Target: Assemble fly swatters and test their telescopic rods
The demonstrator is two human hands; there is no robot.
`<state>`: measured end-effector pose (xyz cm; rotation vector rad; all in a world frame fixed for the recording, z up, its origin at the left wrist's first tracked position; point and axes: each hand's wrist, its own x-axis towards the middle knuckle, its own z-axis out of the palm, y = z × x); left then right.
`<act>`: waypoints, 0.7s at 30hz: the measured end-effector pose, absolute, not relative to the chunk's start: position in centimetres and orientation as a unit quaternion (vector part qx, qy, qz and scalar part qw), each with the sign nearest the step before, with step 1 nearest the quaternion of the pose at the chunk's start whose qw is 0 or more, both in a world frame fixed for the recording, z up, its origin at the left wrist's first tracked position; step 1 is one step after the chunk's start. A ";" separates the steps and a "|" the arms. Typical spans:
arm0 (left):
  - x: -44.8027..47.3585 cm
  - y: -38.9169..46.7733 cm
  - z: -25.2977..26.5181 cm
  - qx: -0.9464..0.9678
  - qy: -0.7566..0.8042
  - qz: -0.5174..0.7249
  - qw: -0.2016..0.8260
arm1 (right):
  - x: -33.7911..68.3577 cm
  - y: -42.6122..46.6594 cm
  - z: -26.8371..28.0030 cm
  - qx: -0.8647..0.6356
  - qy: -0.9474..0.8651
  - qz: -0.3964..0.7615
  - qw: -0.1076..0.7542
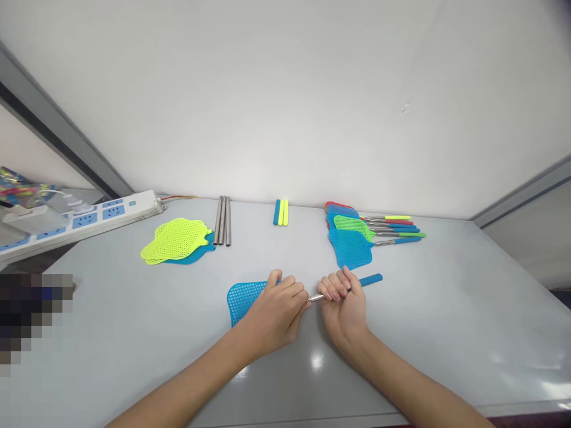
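Observation:
Between my two hands runs a blue fly swatter (244, 299) with a metal shaft and a blue handle grip. My left hand (281, 309) is closed round the neck, where the mesh head joins the shaft, and covers that joint. Closed on the shaft close to the grip, my right hand (345, 306) has its palm side turned up. A short bit of bare metal shows between the hands, and the blue grip sticks out past the right one. The swatter is held just above the table (178, 333) or against it; I cannot tell which.
Yellow and blue mesh heads (178, 238) lie at the left beside metal tubes (222, 221). Blue and yellow grips (281, 213) lie at the back. Several swatters (352, 248) are stacked at right. A power strip (102, 215) runs along the left edge, near a pixelated patch.

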<state>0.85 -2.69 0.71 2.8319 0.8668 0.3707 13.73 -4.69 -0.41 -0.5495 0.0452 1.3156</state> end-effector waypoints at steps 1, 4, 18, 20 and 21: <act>0.9 -2.7 0.7 0.946 0.290 0.122 0.076 | 13.7 -4.7 -0.4 -0.252 0.020 0.603 0.757; 0.9 -2.7 0.8 0.946 0.290 0.123 0.073 | 13.8 -4.7 -0.5 -0.255 0.019 0.601 0.757; 0.9 -3.0 0.7 0.942 0.288 0.150 0.086 | 13.6 -5.0 -0.8 -0.263 0.018 0.592 0.761; 0.9 -3.1 0.6 0.943 0.289 0.146 0.082 | 13.5 -5.0 -0.9 -0.254 0.031 0.597 0.761; 1.0 -3.2 0.5 0.942 0.290 0.145 0.082 | 13.5 -5.0 -1.0 -0.250 0.039 0.599 0.759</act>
